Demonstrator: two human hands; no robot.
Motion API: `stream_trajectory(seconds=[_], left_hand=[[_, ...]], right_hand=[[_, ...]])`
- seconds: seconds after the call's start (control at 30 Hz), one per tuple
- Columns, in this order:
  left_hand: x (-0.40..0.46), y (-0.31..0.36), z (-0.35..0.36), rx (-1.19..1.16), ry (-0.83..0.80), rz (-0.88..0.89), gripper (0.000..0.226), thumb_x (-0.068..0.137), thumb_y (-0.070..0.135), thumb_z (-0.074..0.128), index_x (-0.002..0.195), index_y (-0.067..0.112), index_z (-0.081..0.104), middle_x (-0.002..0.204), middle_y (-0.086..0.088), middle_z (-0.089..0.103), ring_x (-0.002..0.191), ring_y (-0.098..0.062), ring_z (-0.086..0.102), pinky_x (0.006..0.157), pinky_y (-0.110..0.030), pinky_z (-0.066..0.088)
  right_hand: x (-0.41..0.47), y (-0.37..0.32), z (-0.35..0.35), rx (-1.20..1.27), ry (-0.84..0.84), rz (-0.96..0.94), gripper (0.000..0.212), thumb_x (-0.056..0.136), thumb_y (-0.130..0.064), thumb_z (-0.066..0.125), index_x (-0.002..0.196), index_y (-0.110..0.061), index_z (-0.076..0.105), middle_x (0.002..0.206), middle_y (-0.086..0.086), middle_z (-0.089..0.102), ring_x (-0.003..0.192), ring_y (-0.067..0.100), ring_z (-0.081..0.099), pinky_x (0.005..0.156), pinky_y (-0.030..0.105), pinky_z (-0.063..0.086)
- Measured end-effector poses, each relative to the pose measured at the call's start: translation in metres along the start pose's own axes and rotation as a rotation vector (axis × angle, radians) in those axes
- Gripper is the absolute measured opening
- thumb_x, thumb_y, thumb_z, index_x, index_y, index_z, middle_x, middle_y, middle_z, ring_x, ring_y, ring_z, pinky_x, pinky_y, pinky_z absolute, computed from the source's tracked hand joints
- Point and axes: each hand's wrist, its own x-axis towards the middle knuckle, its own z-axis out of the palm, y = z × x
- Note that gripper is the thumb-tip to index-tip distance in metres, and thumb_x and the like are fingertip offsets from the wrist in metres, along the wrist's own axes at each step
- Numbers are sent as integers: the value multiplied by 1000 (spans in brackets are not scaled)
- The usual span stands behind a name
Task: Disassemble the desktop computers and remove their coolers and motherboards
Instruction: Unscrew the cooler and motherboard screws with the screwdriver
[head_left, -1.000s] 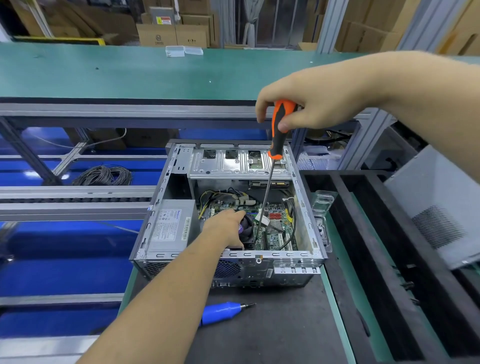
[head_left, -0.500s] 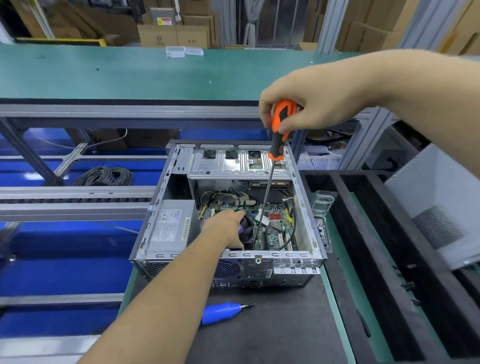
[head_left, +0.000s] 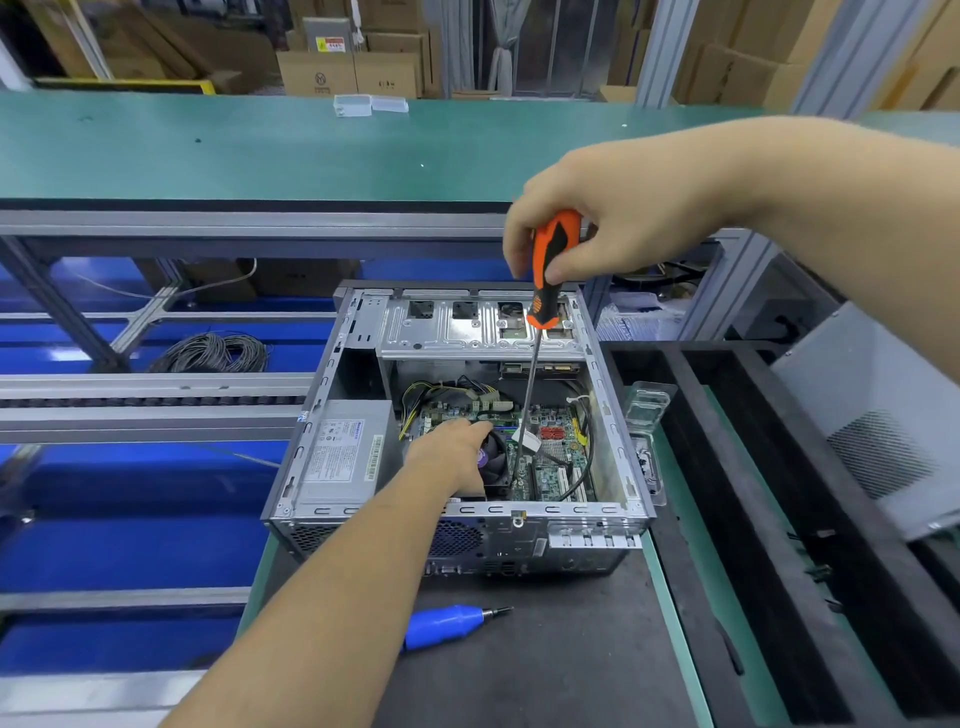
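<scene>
Lying nearest me on the desk (head_left: 571, 670) was a blue driver (head_left: 447, 625); behind it stood the opened computer case (head_left: 457, 519). My left hand (head_left: 451, 451) rested relaxed on the cooler (head_left: 496, 462) over the motherboard (head_left: 558, 460). Above, my right hand (head_left: 613, 218) had its grip wrapped round the orange screwdriver (head_left: 550, 265), shaft reaching down beside the cooler.

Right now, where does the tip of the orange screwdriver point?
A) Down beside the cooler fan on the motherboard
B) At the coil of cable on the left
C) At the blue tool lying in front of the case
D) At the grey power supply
A: the right hand grips the orange screwdriver, and its long shaft runs down into the open case, ending just right of the cooler fan, on which the left hand rests.
</scene>
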Motion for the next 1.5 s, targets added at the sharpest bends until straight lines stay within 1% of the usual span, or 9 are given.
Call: stream_trajectory(seconds=[0.1,0.2,0.33,0.47,0.77,1.03,1.23,1.4,1.5], left_hand=[[-1,0,0,-19,0,4,89,77,31,76,150,31,26,147,1,39,138,-23,36,91,-45,48],[-2,1,0,-25,13,8,86,77,30,75,149,30,29,145,0,40,136,-24,38,89,-45,48],[-2,2,-2,-29,7,-1,83,77,28,75,147,29,31,145,0,42,134,-24,41,88,-44,49],[-2,3,-2,-49,5,-13,84,77,25,75,148,28,31,146,0,41,134,-24,41,81,-41,46],[-4,3,-2,-48,15,-13,85,75,25,77,147,29,31,144,-1,41,134,-25,39,80,-43,45],[-1,5,-4,-37,27,-2,81,74,26,78,143,26,37,141,-2,43,134,-27,35,81,-45,46],[-4,5,-5,-45,17,3,81,74,23,79,144,23,37,142,-6,42,133,-29,37,95,-48,49],[-5,6,-7,-54,12,1,80,74,22,78,143,21,38,140,-7,43,131,-30,38,99,-50,49],[-4,5,-7,-94,17,-16,76,73,19,78,139,20,41,139,-7,45,130,-30,40,99,-50,49]], right_hand=[[2,-1,-3,101,-33,346,66,76,-69,59,123,-24,57,87,-2,69,57,17,71,55,34,58],[4,1,-1,-109,-44,549,73,90,-72,38,92,-3,62,58,8,69,45,25,67,53,31,52],[2,2,4,-190,67,327,39,98,-44,49,100,-12,70,82,7,72,77,26,67,76,40,53],[-5,-4,4,-97,32,284,53,82,-55,47,119,-23,67,107,3,71,98,26,69,90,44,54],[-2,4,3,-130,74,409,52,95,-63,41,88,-17,64,56,0,66,45,18,65,58,30,45],[-9,10,5,32,67,147,17,95,-33,61,111,-34,56,72,-28,58,57,-6,53,54,11,38],[-5,5,2,20,-15,548,56,100,-55,40,88,-4,60,57,8,69,46,25,68,48,31,54],[-8,2,3,-152,82,216,19,99,-39,52,105,-25,62,79,-10,62,64,-2,55,57,16,36],[-12,6,1,28,80,193,27,94,-36,61,114,-34,45,92,9,61,62,10,51,59,30,41]])
